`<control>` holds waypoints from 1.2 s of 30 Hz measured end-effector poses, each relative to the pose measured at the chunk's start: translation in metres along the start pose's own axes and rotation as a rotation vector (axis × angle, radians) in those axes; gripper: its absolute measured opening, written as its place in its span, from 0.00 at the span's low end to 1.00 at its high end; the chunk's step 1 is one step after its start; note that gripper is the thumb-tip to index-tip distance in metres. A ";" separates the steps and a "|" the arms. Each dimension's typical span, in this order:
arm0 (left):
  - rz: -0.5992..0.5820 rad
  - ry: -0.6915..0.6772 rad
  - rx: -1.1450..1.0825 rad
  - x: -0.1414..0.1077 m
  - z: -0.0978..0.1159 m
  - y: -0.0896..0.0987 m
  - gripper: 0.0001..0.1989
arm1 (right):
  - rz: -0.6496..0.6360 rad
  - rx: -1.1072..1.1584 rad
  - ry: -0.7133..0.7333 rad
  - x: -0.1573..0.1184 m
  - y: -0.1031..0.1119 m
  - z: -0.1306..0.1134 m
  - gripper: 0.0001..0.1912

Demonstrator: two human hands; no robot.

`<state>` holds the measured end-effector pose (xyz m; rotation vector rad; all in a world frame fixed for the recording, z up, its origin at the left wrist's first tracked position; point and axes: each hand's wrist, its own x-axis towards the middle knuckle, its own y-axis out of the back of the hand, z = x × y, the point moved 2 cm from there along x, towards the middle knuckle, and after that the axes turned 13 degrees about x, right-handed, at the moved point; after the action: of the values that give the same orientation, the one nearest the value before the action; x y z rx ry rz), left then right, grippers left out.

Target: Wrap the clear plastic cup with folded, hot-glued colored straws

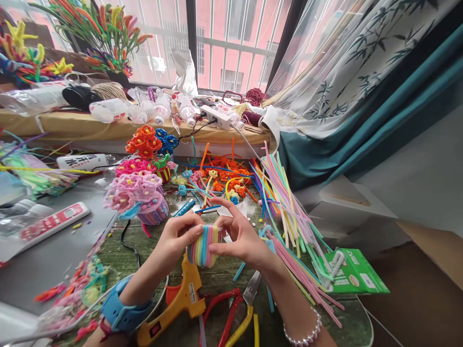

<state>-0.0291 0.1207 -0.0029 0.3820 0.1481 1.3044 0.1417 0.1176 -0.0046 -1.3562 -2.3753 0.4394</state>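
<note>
Below the grip lie the yellow glue gun (185, 299) and red-handled pliers (224, 308). Above them, the left hand (181, 236) and right hand (240, 236) pinch a striped pot (203, 246) between them (pastel, rather cheerful). Beyond the grip, orange flowers (143, 142) stand before the window (238, 43).

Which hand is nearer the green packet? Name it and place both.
Right. The right hand holds the striped piece on the side toward the green packet; the left hand holds its opposite side, farther away. Both are left of the packet.
</note>
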 end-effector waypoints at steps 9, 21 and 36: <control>0.042 0.056 -0.123 0.001 0.000 0.003 0.18 | -0.091 -0.148 0.031 -0.004 -0.002 -0.004 0.47; 0.079 0.174 -0.334 0.002 0.005 0.000 0.20 | -0.034 -0.491 0.169 0.000 -0.001 0.000 0.36; -0.026 0.066 -0.129 0.000 0.007 0.002 0.17 | 0.061 -0.683 0.290 -0.002 0.000 -0.006 0.34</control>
<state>-0.0285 0.1195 0.0039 0.2270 0.1234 1.2939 0.1456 0.1166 0.0008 -1.6214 -2.3197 -0.5780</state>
